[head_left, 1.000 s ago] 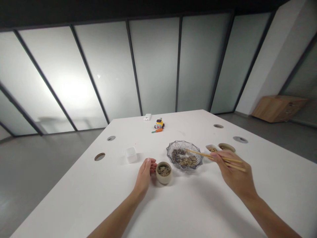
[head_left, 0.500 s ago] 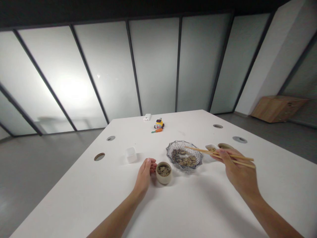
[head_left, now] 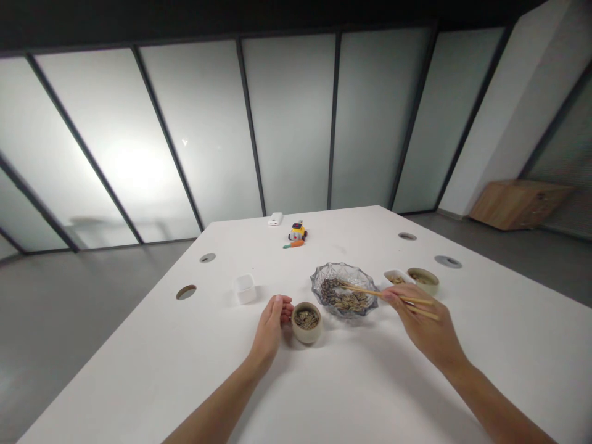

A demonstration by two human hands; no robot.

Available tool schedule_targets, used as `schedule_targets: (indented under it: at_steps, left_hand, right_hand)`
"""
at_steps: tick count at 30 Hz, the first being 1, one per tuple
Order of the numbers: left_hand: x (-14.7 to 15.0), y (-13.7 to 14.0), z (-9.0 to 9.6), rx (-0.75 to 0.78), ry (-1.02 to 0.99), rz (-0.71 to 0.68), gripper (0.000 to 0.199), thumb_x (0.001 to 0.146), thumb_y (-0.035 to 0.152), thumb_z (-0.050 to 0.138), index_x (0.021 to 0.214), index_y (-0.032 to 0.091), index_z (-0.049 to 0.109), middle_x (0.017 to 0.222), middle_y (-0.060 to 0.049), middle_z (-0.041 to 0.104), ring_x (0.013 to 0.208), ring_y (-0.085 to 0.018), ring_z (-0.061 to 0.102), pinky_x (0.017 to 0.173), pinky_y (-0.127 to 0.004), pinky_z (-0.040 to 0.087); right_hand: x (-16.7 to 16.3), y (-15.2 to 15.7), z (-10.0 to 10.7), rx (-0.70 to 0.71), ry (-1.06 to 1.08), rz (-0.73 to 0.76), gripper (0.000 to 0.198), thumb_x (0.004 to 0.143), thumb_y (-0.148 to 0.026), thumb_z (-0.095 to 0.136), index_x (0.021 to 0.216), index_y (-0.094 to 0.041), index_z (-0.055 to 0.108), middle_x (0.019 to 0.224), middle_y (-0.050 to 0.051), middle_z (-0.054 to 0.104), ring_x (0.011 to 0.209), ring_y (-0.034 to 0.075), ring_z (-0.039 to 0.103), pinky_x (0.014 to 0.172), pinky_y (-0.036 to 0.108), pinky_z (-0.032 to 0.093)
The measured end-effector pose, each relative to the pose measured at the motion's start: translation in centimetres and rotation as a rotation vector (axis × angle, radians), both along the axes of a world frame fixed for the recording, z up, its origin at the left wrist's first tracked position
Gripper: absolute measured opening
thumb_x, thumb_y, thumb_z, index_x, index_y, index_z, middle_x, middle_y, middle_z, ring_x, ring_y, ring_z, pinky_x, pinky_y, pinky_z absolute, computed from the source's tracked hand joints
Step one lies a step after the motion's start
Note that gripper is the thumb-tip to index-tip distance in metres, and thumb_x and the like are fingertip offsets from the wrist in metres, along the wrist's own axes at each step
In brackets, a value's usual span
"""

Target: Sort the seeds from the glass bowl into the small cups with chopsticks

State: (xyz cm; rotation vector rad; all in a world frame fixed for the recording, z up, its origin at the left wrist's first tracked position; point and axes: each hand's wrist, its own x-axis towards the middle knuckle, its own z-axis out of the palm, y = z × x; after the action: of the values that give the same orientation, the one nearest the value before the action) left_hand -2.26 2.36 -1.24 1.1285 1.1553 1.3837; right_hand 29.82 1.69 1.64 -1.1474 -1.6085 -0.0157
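My right hand (head_left: pixel 423 324) is closed around a pair of wooden chopsticks (head_left: pixel 388 294). Their tips reach into a faceted clear glass bowl (head_left: pixel 370 283), down at the seeds. Inside lie light striped seeds (head_left: pixel 349 302), which look like sunflower seeds, and darker pieces (head_left: pixel 330 288) toward the left. My left hand (head_left: pixel 272 320) stands on edge on the table, fingers slightly curved and not wrapped around anything. Its fingertips are against or very near the left side of a small beige cup (head_left: pixel 306 335), which holds similar striped seeds. Whether anything sits between the chopstick tips is too small to tell.
Behind my right hand are a small white dish (head_left: pixel 387 275) and a beige bowl (head_left: pixel 430 287), both with contents. A white square container (head_left: pixel 244 290) stands left. Farther back lie a toy carrot (head_left: pixel 295 244), a yellow toy vehicle (head_left: pixel 297 232) and a white device (head_left: pixel 275 219).
My right hand has moved left and slightly down, bringing the chopstick tips from the bowl's rim level down into it. The beige bowl behind is more exposed. My left hand is unchanged.
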Motion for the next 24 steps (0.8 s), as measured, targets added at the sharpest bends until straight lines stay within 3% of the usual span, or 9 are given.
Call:
schedule_targets:
  at_steps: [13,24]
  left_hand:
    - [0.03,-0.17,0.24,-0.004,-0.014,0.006,0.077,0.078,0.094,0.064,0.094,0.019,0.072,0.088,-0.008,0.073,0.083,-0.024,0.066,0.082,-0.037,0.053]
    - [0.05,-0.23,0.18,-0.002,-0.005,0.017,0.073,0.082,0.090,0.064,0.096,0.019,0.073,0.088,-0.008,0.073,0.083,-0.024,0.067,0.081,-0.036,0.054]
  right_hand:
    - [0.00,-0.30,0.53,0.107,0.006,-0.067,0.028,0.103,-0.048,0.067,0.090,-0.026,0.080,0.092,0.004,0.083,0.088,0.023,0.080,0.079,0.036,0.064]
    - [0.25,-0.02,-0.21,0.041,-0.006,-0.017,0.029,0.103,-0.049,0.065,0.092,-0.026,0.080,0.093,0.005,0.082,0.090,0.024,0.079,0.080,0.037,0.064]
